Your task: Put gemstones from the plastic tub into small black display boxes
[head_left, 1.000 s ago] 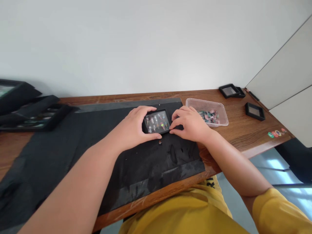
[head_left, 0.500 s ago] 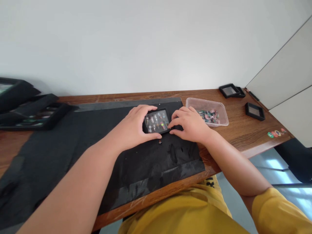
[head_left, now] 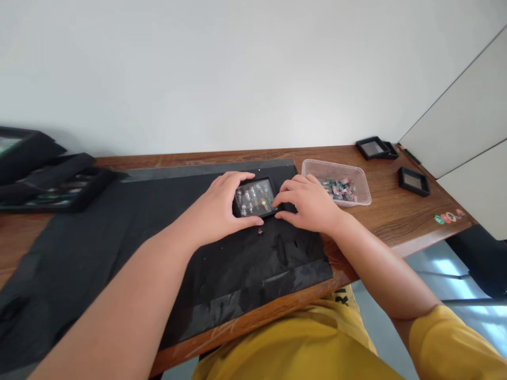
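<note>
A small black framed case [head_left: 254, 197] with a clear window and rows of small shiny pieces lies on the black mat [head_left: 237, 274]. My left hand [head_left: 224, 203] grips it from the left, thumb along the near edge and fingers at the far edge. At the case's right edge is my right hand [head_left: 303, 203], its fingers bent and the fingertips touching the near right corner; whether they pinch anything is too small to tell. A tiny piece [head_left: 260, 230] lies on the mat just below the case.
A clear plastic tub [head_left: 360, 184] of pink and green pieces stands right of my right hand. Black frames [head_left: 414, 181] lie at the far right, near several round stickers [head_left: 450, 217]. Stacked black cases [head_left: 51, 190] sit at the left. A white wall [head_left: 237, 79] rises behind.
</note>
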The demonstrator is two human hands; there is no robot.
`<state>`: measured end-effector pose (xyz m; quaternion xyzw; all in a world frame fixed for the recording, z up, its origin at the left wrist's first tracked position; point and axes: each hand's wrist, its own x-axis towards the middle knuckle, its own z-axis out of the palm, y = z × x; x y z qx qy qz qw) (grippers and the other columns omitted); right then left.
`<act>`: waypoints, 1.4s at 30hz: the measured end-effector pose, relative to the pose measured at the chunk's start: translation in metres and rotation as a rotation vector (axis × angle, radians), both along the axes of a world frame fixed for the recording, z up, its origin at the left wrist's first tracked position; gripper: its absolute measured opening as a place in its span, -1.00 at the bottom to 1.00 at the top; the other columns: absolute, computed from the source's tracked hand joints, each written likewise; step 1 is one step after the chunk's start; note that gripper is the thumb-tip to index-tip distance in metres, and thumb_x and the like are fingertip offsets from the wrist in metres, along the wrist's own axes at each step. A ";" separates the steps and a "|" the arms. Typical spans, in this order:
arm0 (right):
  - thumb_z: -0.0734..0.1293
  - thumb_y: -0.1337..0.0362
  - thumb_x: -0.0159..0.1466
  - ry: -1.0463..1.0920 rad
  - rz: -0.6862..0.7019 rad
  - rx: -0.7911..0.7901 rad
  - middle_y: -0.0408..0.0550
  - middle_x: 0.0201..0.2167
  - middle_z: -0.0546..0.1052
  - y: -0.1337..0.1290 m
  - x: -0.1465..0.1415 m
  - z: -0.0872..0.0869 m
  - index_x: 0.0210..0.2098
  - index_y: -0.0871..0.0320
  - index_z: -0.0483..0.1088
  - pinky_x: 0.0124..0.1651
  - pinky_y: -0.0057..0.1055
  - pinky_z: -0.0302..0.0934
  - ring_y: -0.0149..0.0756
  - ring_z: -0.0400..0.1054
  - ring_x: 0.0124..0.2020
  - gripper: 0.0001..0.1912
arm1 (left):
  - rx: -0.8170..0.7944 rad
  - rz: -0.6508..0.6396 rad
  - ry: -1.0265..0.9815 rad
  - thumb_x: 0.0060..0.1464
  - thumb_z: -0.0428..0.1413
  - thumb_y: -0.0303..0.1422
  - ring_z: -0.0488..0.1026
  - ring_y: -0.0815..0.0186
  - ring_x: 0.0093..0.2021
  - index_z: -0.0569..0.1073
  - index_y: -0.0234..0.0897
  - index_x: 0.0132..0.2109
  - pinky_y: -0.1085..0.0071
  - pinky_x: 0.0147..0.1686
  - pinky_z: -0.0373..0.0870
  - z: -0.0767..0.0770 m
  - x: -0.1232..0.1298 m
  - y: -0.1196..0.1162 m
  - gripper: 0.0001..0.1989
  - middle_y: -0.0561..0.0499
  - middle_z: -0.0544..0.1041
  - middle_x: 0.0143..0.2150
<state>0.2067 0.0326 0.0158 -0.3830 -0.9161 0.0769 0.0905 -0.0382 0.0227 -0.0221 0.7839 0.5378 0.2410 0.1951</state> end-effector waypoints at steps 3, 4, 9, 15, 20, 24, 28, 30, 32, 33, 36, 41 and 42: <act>0.49 0.20 0.33 -0.005 -0.006 -0.008 -0.02 -0.11 0.59 0.000 0.000 0.001 -0.12 0.07 0.63 -0.01 -0.19 -0.04 -0.09 0.31 -0.02 -0.85 | 0.001 0.002 -0.006 -0.13 0.34 0.12 0.28 -0.19 0.38 0.28 -0.15 0.32 -0.10 0.40 0.23 -0.001 0.000 0.000 -0.06 -0.19 0.35 0.37; 0.49 0.21 0.33 -0.007 -0.008 -0.009 -0.02 -0.11 0.59 -0.001 0.000 0.001 -0.12 0.06 0.63 -0.01 -0.20 -0.04 -0.10 0.31 -0.03 -0.85 | 0.001 0.001 -0.007 -0.12 0.34 0.12 0.28 -0.18 0.39 0.28 -0.14 0.32 -0.09 0.39 0.23 -0.001 0.000 0.000 -0.07 -0.18 0.35 0.37; 0.49 0.21 0.33 -0.010 -0.008 -0.009 -0.03 -0.11 0.58 -0.001 0.000 0.001 -0.12 0.05 0.64 -0.02 -0.20 -0.04 -0.11 0.30 -0.03 -0.85 | -0.006 -0.002 -0.005 -0.13 0.35 0.11 0.27 -0.17 0.40 0.29 -0.12 0.31 -0.07 0.37 0.27 0.000 0.000 -0.001 -0.09 -0.17 0.37 0.36; 0.48 0.20 0.34 -0.013 -0.021 -0.003 0.01 -0.05 0.57 -0.002 -0.001 0.000 0.06 0.04 0.60 -0.02 -0.20 -0.03 -0.09 0.30 -0.02 -0.69 | -0.004 -0.011 0.002 -0.11 0.33 0.13 0.29 -0.18 0.38 0.29 -0.15 0.30 -0.09 0.36 0.28 0.000 -0.001 0.000 -0.09 -0.19 0.37 0.35; 0.48 0.23 0.34 -0.017 -0.013 0.003 0.00 -0.04 0.57 -0.001 0.000 -0.001 0.04 0.04 0.61 -0.02 -0.20 -0.02 -0.09 0.30 -0.01 -0.72 | 0.011 0.000 0.001 -0.10 0.33 0.14 0.29 -0.18 0.38 0.30 -0.14 0.30 -0.11 0.37 0.26 -0.001 -0.001 -0.001 -0.11 -0.19 0.36 0.36; 0.49 0.27 0.32 -0.022 0.013 -0.005 -0.03 -0.06 0.57 0.000 0.001 -0.001 -0.09 0.03 0.63 -0.01 -0.20 -0.03 -0.10 0.30 0.00 -0.83 | 0.003 0.008 -0.004 -0.10 0.33 0.13 0.31 -0.18 0.36 0.30 -0.15 0.30 -0.11 0.36 0.28 -0.003 0.000 -0.001 -0.11 -0.19 0.36 0.35; 0.48 0.28 0.32 -0.022 0.008 -0.022 -0.04 -0.07 0.58 -0.001 0.001 0.000 -0.13 0.04 0.63 -0.01 -0.20 -0.04 -0.11 0.30 -0.02 -0.88 | 0.006 0.009 -0.011 -0.10 0.33 0.12 0.32 -0.17 0.35 0.31 -0.17 0.29 -0.08 0.36 0.29 -0.004 0.000 0.000 -0.12 -0.19 0.37 0.34; 0.46 0.29 0.33 -0.025 -0.004 -0.028 -0.04 -0.09 0.59 -0.002 0.000 0.000 -0.13 0.06 0.62 -0.01 -0.19 -0.05 -0.11 0.30 -0.02 -0.88 | 0.005 0.011 -0.011 -0.10 0.32 0.12 0.32 -0.18 0.35 0.32 -0.17 0.29 -0.08 0.36 0.29 -0.003 0.000 -0.001 -0.12 -0.19 0.37 0.34; 0.43 0.32 0.34 -0.033 -0.007 -0.030 -0.03 -0.09 0.59 -0.003 -0.001 0.000 -0.13 0.06 0.62 -0.01 -0.18 -0.05 -0.11 0.29 -0.02 -0.87 | 0.006 0.013 -0.007 -0.09 0.32 0.13 0.31 -0.17 0.35 0.32 -0.16 0.28 -0.08 0.36 0.29 -0.002 0.001 -0.001 -0.13 -0.18 0.37 0.34; 0.42 0.34 0.34 -0.039 -0.007 -0.031 -0.03 -0.08 0.59 -0.004 -0.001 0.000 -0.13 0.07 0.62 -0.01 -0.18 -0.05 -0.11 0.29 -0.02 -0.86 | 0.007 0.012 -0.005 -0.09 0.31 0.13 0.31 -0.17 0.35 0.33 -0.15 0.28 -0.08 0.36 0.29 -0.002 0.001 -0.001 -0.14 -0.18 0.37 0.34; 0.41 0.34 0.34 -0.057 -0.003 -0.033 -0.02 -0.07 0.58 -0.005 -0.001 0.001 -0.11 0.07 0.61 0.00 -0.17 -0.05 -0.09 0.28 0.00 -0.84 | 0.010 0.009 -0.003 -0.09 0.31 0.14 0.31 -0.18 0.35 0.33 -0.13 0.27 -0.08 0.36 0.28 -0.001 0.002 -0.002 -0.15 -0.17 0.38 0.34; 0.43 0.27 0.34 -0.056 0.004 -0.027 0.00 -0.04 0.58 -0.006 -0.002 0.001 -0.10 0.08 0.62 0.01 -0.17 -0.05 -0.08 0.27 0.01 -0.84 | 0.001 0.012 -0.013 -0.10 0.31 0.13 0.32 -0.17 0.34 0.33 -0.15 0.28 -0.07 0.36 0.29 0.000 0.001 -0.002 -0.14 -0.18 0.40 0.33; 0.43 0.27 0.34 -0.052 0.004 -0.026 0.00 -0.05 0.57 -0.006 -0.002 0.001 -0.10 0.08 0.63 0.01 -0.17 -0.04 -0.08 0.27 0.01 -0.85 | 0.000 0.014 -0.015 -0.10 0.31 0.13 0.32 -0.17 0.34 0.33 -0.14 0.28 -0.07 0.36 0.29 0.000 0.001 -0.003 -0.14 -0.17 0.40 0.33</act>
